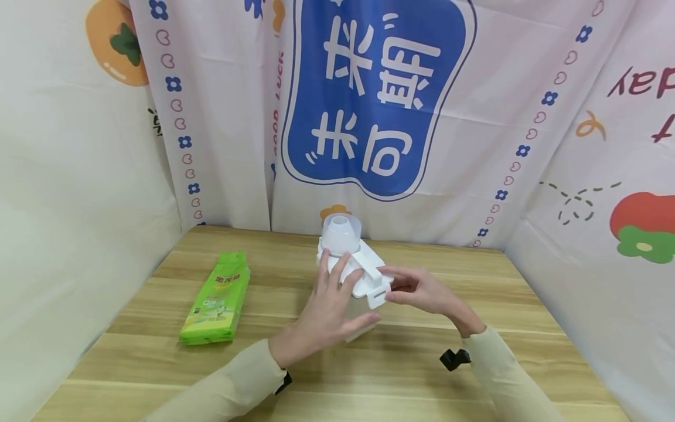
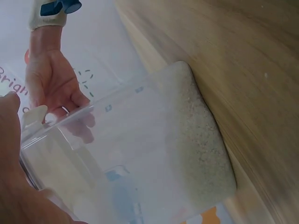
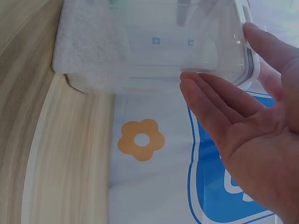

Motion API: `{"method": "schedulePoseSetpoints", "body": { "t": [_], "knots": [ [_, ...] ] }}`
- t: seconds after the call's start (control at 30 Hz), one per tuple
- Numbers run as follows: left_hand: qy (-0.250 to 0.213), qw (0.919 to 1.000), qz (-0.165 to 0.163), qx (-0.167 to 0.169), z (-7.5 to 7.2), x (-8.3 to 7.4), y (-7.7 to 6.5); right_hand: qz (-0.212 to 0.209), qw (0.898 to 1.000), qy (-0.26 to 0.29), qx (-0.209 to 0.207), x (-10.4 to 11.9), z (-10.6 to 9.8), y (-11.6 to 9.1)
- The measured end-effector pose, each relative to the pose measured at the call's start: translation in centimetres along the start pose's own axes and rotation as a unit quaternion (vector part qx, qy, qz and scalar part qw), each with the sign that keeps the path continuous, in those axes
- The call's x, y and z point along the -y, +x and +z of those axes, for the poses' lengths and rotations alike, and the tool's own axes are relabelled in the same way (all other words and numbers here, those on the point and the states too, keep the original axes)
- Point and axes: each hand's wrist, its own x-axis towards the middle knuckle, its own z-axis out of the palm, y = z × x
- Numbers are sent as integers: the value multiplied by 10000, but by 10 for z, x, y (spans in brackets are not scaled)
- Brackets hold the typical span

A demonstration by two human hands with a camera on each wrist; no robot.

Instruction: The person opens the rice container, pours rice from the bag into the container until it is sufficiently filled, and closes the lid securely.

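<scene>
A clear plastic storage container (image 2: 135, 135), upright on the table, has white rice-like grains (image 2: 205, 140) in its lower part. On its top is a white lid (image 1: 377, 258) with a clear cup (image 1: 341, 233) at the far end and a latch tab (image 1: 377, 296) at the near right corner. My left hand (image 1: 329, 313) rests on the lid with its fingers spread. My right hand (image 1: 424, 289) is at the lid's right side, its thumb by the latch tab. In the right wrist view, the fingers (image 3: 210, 98) extend beside the container's wall.
A green and yellow packet (image 1: 217, 299) lies on the wooden table (image 1: 422, 375) to the left. Printed cloth (image 1: 232, 117) hangs behind the table and along both sides.
</scene>
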Motion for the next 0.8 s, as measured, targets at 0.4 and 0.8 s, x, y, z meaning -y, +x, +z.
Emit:
{"method": "schedulePoseSetpoints", "body": {
  "t": [0.4,0.8],
  "knots": [
    [414,9986,185,-288,4,1,3,99,9999,-83,-13,-2,-2,2],
    [1355,9893,-528,119,14,-26,9,259,9991,220,-262,-9,-8,-4]
  ]
}}
